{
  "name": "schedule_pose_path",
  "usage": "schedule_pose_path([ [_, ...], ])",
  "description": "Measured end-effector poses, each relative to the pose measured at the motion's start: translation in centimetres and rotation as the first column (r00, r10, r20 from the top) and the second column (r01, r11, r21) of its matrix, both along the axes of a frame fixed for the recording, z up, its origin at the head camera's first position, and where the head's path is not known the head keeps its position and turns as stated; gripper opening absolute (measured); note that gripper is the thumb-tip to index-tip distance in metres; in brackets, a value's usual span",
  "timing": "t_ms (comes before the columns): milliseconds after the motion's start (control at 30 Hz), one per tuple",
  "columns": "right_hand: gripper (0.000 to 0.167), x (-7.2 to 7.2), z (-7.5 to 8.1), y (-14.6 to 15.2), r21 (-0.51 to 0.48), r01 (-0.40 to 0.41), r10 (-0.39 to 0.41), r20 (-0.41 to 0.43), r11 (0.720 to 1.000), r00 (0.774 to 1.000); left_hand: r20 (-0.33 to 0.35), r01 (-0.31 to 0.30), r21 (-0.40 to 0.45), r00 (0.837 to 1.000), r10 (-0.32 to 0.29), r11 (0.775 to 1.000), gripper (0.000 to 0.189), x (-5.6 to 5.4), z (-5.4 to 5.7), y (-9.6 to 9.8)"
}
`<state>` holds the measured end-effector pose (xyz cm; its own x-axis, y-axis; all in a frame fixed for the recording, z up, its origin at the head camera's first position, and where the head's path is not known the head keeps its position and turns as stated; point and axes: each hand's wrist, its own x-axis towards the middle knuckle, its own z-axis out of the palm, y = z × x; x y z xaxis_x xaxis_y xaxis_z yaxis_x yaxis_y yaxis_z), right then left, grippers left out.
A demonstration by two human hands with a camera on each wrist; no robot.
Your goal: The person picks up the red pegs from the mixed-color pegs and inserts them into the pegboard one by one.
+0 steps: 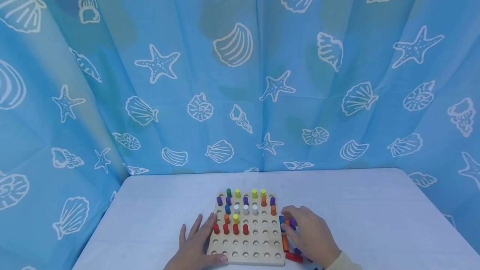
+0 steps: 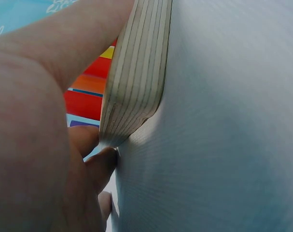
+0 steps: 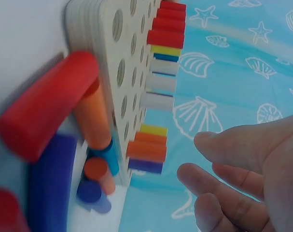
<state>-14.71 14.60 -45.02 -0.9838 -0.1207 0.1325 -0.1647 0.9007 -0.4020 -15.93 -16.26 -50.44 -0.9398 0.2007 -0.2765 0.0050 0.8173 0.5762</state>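
Observation:
A wooden pegboard (image 1: 270, 237) lies on the table with coloured pegs standing in several of its holes. My left hand (image 1: 195, 247) rests against its left side, fingers extended along the edge and thumb at the front corner. In the left wrist view the board's layered edge (image 2: 136, 63) shows beside that hand. My right hand (image 1: 313, 232) hovers over loose pegs beside the board's right edge. Its thumb and fingers are apart in the right wrist view, holding nothing. Below lie a red peg (image 3: 47, 106), an orange peg (image 3: 93, 118) and a purple peg (image 3: 52, 183).
Standing red pegs (image 1: 236, 229) form a row towards the front left of the board, with white pegs (image 1: 246, 209) farther back. A white cloth (image 1: 150, 211) covers the table. Behind it hangs a blue curtain (image 1: 240, 86) with shell and starfish prints.

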Motion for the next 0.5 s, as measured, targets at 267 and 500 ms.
schedule_pose_path([
  [267,0.031,0.1,-0.1,1.2,0.003,0.045,-0.045,0.049,0.999,0.998,-0.016,0.014,-0.006,1.000,-0.014,1.000,0.121,-0.1,-0.3,-0.2],
  [500,0.032,0.2,-0.3,2.0,-0.007,0.103,-0.102,0.092,0.995,0.991,-0.011,0.004,0.003,1.000,-0.004,1.000,0.121,0.0,-0.1,-0.1],
])
